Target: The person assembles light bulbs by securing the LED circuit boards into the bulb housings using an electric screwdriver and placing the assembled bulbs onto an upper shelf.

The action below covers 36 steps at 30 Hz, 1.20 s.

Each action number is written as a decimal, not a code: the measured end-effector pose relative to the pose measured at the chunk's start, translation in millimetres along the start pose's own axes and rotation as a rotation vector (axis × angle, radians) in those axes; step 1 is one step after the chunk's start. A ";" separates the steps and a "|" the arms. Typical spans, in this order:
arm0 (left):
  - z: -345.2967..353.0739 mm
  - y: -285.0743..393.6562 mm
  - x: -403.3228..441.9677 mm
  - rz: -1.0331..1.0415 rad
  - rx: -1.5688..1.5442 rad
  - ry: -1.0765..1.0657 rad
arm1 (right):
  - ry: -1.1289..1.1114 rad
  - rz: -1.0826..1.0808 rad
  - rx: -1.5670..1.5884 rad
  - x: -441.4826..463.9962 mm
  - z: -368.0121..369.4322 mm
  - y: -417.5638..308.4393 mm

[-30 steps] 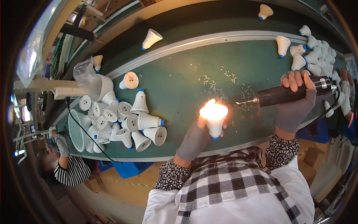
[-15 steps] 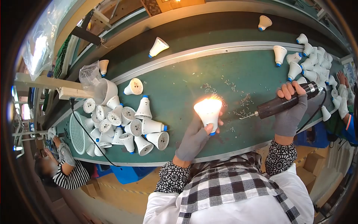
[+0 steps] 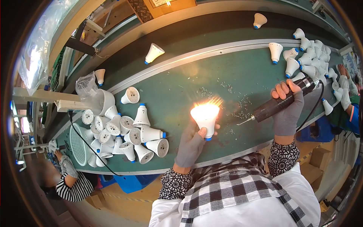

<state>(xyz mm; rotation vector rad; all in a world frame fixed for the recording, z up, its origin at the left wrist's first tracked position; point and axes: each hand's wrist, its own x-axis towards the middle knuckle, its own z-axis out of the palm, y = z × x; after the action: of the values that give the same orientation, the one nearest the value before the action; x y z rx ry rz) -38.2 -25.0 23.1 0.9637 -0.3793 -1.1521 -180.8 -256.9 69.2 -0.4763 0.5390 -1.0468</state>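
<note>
My left hand (image 3: 192, 142), in a grey fingerless glove, grips a white light bulb (image 3: 204, 120) near its blue-tipped lower end. The bulb's wide top faces up and glows brightly, so its face is washed out. My right hand (image 3: 288, 102), gloved the same way, is wrapped round a black electric screwdriver (image 3: 270, 107). The screwdriver's thin bit points left and down, apart from the bulb. Between the two hands, many tiny screws (image 3: 242, 109) lie scattered on the green work surface (image 3: 170, 98).
White bulb housings (image 3: 141, 115) crowd the left, by a pale green basket (image 3: 78, 143) and a black cable (image 3: 89, 145). More bulbs (image 3: 308, 60) pile up at right. Single bulbs (image 3: 154, 53) stand on the dark strip behind. Other people (image 3: 75, 185) sit at both ends.
The whole view has shifted slightly, with most things now a little further left. My left hand still holds the lit bulb and my right hand the screwdriver, their grips unchanged.
</note>
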 end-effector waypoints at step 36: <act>13.2 -16.2 -5.6 0.134 0.575 0.210 | -0.225 -0.003 0.046 -46.2 43.9 6.2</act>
<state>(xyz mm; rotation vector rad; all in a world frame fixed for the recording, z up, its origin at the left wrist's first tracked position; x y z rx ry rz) -59.3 -27.1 18.7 1.5214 -0.6121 -0.8190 -167.5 -207.8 108.1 -0.5469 0.3142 -0.9914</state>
